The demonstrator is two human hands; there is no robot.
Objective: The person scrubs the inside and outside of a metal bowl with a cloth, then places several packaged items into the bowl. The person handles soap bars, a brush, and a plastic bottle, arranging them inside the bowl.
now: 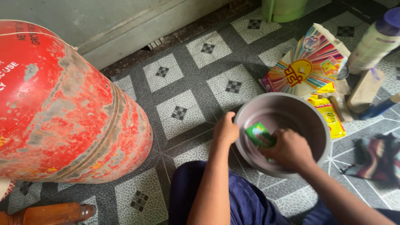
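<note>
While left hand (226, 130) grips near-left rim of grey bowl (306, 121) on floor, right hand (290, 149) pinches small green packet (259, 134) inside bowl. Packet probably light, crinkly; hold by edge.

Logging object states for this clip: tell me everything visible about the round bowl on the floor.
The bowl is round, wide and shallow, with a dull grey-mauve look, metal or plastic I cannot tell. It sits upright on the patterned tile floor, beside colourful packets. No contents show inside it. The left hand grips its near-left rim; the right hand reaches over the rim into it, holding a small green sachet above its inside.
</note>
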